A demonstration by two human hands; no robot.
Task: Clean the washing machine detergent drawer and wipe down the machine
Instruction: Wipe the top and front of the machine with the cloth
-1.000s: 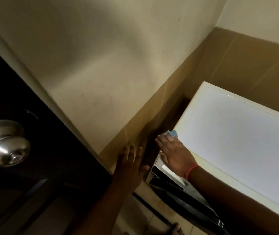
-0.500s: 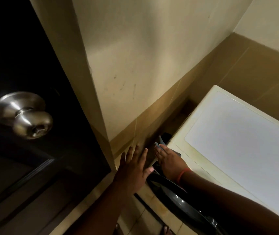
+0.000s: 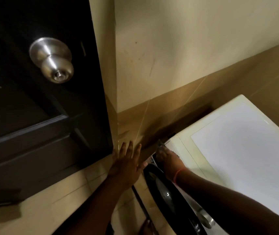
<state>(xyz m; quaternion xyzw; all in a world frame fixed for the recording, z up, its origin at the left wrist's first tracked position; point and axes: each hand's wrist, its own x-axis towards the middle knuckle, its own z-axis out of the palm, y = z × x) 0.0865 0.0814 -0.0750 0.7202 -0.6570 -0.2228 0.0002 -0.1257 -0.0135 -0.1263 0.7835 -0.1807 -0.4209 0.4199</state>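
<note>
Right hand: the right hand (image 3: 166,157) lay at the front left corner of the washing machine (image 3: 182,150), fingers curled over a small bluish cloth (image 3: 160,143) that stuck out past the fingertips; a red band sat on the wrist.
Left hand: the left hand (image 3: 126,164) was spread with straight fingers, grasping nothing, held out toward the tiled wall (image 3: 160,116) beside the machine; whether it touched the wall could not be told.
Cloth: it was against the top left edge of the machine, just beside the dark gap between machine and wall.
Detergent drawer: it was not clearly visible; the hand covered the corner where it would likely sit, and its state, open or shut, clean or not, could not be told.
Machine top: the white lid panel (image 3: 245,150) looked plain and unmarked, though blur and low light hid any film or streaks.
Machine door: the dark round door (image 3: 167,195) on the front was seen edge-on below the right forearm.
Progress: judged as mid-task, with wiping in hand at one corner; the front, the door and the drawer looked yet to be confirmed as cleaned.
Surroundings: a dark room door (image 3: 33,133) with a metal knob (image 3: 51,59) stood at left, and pale floor tiles (image 3: 67,200) lay below.
</note>
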